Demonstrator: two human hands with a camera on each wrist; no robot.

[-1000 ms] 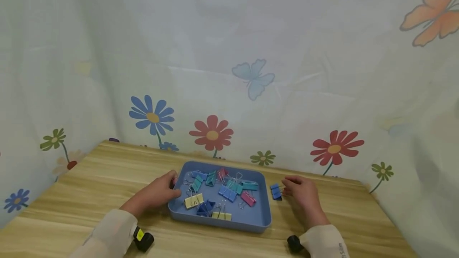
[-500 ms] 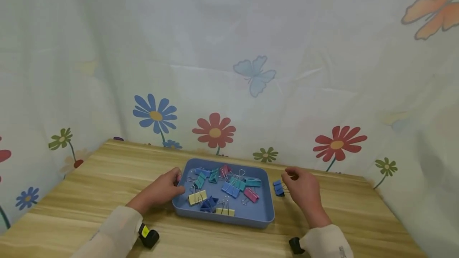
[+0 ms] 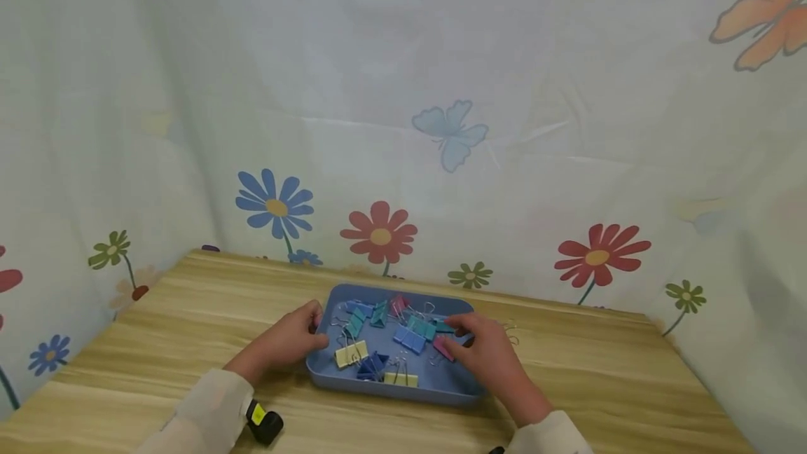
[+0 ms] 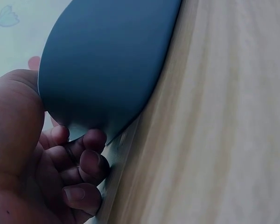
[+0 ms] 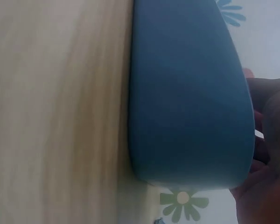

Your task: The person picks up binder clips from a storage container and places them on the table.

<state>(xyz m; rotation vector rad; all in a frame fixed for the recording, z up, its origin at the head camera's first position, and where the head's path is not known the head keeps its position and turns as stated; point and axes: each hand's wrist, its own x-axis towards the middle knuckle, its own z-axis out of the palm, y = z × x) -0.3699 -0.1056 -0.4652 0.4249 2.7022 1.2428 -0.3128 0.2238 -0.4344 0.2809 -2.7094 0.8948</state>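
A blue plastic tray (image 3: 435, 389) holds several binder clips in yellow, teal, blue and pink. My left hand (image 3: 291, 338) grips the tray's left end, thumb over the rim; in the left wrist view the curled fingers (image 4: 94, 163) lie against the outer wall. My right hand (image 3: 488, 352) is over the tray's right side, thumb and forefinger apart, close to a pink binder clip (image 3: 443, 347) and a teal binder clip (image 3: 443, 327). Whether it touches either cannot be seen. In the right wrist view, the tray wall (image 5: 191, 98) hides most of the right fingers.
Right of the tray, wire handles (image 3: 511, 333) of a binder clip show past my right hand, which hides its body. The wooden table (image 3: 586, 370) backs onto a flowered curtain (image 3: 517, 181). A black wrist camera (image 3: 265, 426) sits at my left cuff.
My right hand has moved left, from beside the blue binder clip on the table to over the tray. My left hand keeps its grip on the tray's end.
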